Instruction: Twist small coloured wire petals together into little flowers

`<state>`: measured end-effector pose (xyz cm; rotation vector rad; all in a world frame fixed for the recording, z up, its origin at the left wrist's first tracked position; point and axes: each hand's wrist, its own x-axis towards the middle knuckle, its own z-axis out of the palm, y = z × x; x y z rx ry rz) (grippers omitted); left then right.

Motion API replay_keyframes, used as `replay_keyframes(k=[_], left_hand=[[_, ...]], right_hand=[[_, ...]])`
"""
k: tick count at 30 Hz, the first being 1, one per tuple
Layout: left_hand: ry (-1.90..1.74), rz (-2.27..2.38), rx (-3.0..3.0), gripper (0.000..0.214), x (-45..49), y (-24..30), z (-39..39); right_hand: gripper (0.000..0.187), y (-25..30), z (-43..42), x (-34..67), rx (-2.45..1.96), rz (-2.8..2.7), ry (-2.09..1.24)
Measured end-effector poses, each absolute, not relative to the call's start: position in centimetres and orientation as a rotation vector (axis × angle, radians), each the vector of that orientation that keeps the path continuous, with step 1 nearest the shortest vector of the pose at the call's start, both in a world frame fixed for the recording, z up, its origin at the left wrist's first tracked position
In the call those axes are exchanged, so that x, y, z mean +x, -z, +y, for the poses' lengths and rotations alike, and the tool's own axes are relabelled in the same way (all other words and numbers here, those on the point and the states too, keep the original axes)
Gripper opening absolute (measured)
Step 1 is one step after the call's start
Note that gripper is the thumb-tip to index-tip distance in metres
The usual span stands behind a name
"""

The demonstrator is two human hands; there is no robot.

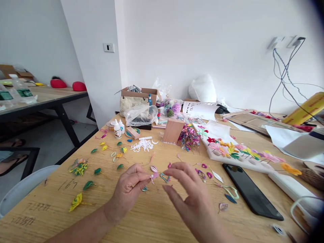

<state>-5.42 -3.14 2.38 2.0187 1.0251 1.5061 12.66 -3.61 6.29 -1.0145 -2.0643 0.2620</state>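
Observation:
Between the thumb and fingers of my left hand (131,180) is a small pale pink petal (154,175) with a whitish end. My right hand (186,189) hovers just right of it, thumb and fingers apart, holding nothing. Just beyond my hands lie a striped white-and-purple petal loop (153,168) and a teal loop (165,178). Small magenta loops (209,175) and a white leaf shape (216,174) are on the table to the right. Green leaf pieces (88,184) and a yellow flower piece (76,201) lie to the left.
A black phone (253,192) lies at the right, beside a white foam strip (243,163) stuck with colourful flowers. A wooden block (173,131) stands mid-table. Glue bottles (117,129), white paper strips (143,145) and a cardboard box (149,91) are farther back.

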Motion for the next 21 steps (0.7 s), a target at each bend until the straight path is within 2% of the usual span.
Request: replay_keyframes(k=[8, 14, 17, 21], left_hand=[[-1.491, 1.082, 2.085, 0.016, -5.4, -1.9, -3.1], [-1.503, 1.09, 2.07, 0.016, -5.2, -2.1, -3.1], [-1.506, 1.084, 2.084, 0.017, -5.3, -2.0, -3.1], [-1.474, 1.083, 2.095, 0.019, -5.3, -1.9, -3.2]], right_hand=[[0.003, -4.4, -3.5, 9.4, -1.038, -2.072, -0.157], [0.022, -4.2, -3.7, 9.4, -1.023, -2.158, 0.007], [0.021, -3.9, -3.8, 9.3, -1.004, -2.186, 0.09], [0.014, -3.6, -3.7, 9.2, -1.043, -2.135, 0.006]])
